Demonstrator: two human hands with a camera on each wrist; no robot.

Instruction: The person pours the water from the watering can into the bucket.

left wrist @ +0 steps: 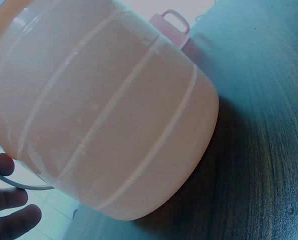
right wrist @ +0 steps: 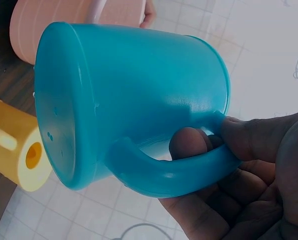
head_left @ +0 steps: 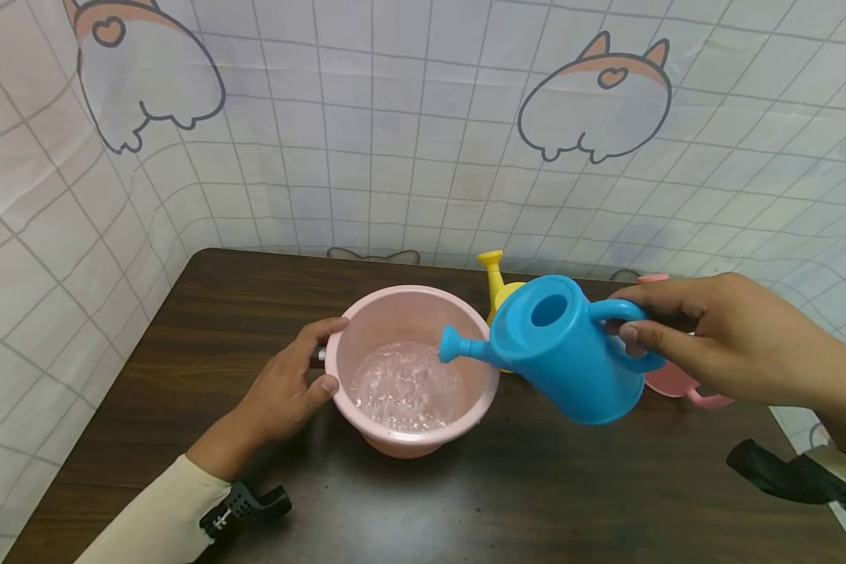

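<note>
My right hand (head_left: 719, 337) grips the handle of a blue watering can (head_left: 571, 345), raised above the table and tilted. Its spout (head_left: 465, 346) reaches over the right rim of a pink bucket (head_left: 402, 448). Inside the bucket, water (head_left: 409, 388) looks rippled and bubbly. My left hand (head_left: 282, 392) holds the bucket's left side, with thumb and index finger at the rim. In the left wrist view, several fingers (left wrist: 11, 220) show beside a thin wire handle (left wrist: 26, 186). From the right wrist view, fingers and thumb wrap the blue handle (right wrist: 173, 175).
A yellow watering can (head_left: 493, 274) stands behind the blue one, partly hidden. To the right, behind my right hand, lies a pink watering can (head_left: 673, 381), mostly covered. The dark wooden table (head_left: 479, 501) meets a white checked cloth (head_left: 395, 157) behind and at the left.
</note>
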